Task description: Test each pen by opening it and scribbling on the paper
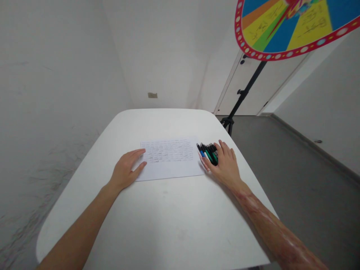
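A sheet of white paper [168, 169] with rows of handwriting across its upper part lies flat on the white table. My left hand [126, 168] rests at the sheet's left edge, thumb and fingers apart, holding nothing. At the right edge of the paper is a bunch of pens [208, 153], with black, blue, green and white parts showing. My right hand [226, 165] spans the bunch, thumb on the near left side and fingers on the right side, gripping it against the table. Part of the bunch is hidden under the palm and fingers.
The white table [168, 217] has rounded far corners and stands close to the walls. Beyond its right side, a colourful spinning wheel [281, 45] stands on a black tripod [239, 101]. A white door [253, 90] and grey floor [270, 150] lie behind.
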Action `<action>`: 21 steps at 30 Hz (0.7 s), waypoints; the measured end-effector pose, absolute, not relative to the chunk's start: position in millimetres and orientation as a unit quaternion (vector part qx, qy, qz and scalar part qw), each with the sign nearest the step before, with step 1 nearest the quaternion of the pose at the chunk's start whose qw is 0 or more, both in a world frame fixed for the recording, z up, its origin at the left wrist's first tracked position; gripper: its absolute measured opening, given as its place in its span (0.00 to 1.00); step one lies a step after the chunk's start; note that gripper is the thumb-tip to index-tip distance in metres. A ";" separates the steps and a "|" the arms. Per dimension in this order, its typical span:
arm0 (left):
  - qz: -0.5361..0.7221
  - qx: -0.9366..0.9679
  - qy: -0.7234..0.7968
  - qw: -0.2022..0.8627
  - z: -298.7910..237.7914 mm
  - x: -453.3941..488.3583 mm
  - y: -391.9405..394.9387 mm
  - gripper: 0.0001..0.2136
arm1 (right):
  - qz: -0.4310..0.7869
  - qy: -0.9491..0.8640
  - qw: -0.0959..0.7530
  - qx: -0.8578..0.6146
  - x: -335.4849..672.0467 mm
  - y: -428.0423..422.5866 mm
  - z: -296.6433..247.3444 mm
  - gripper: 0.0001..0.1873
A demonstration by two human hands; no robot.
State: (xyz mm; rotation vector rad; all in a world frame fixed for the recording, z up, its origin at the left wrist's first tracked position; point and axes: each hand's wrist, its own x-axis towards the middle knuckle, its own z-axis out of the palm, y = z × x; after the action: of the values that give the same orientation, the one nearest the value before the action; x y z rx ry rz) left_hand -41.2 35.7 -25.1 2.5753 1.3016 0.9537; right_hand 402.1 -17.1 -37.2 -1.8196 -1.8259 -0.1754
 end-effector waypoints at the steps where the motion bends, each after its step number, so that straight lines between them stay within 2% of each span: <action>1: 0.318 0.843 0.431 0.043 -22.8 -40.0 35.1 0.23 | -0.068 -0.689 0.279 -0.665 399.4 -17.4 -33.5 0.43; 5: 0.302 0.853 0.426 0.023 -15.0 -27.6 24.7 0.27 | -0.038 -0.764 0.270 -0.585 381.0 -22.7 -18.1 0.44; 10: 0.225 0.887 0.403 0.018 -24.3 3.6 -5.1 0.40 | 0.046 -0.866 0.201 -0.456 344.9 -42.3 -10.3 0.55; 14: 0.162 0.900 0.403 0.022 -39.0 22.5 -24.5 0.49 | 0.074 -0.883 0.156 -0.437 326.1 -51.7 -20.7 0.60; 21: 0.103 0.910 0.399 0.056 -43.4 25.5 -28.1 0.51 | 0.098 -0.876 0.149 -0.448 325.0 -49.0 -43.3 0.57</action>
State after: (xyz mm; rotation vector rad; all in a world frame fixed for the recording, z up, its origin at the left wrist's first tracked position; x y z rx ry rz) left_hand 25.5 -28.1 -43.4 2.7596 1.2096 0.3115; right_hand 325.0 -49.0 -43.3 -1.2878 -2.5183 0.2812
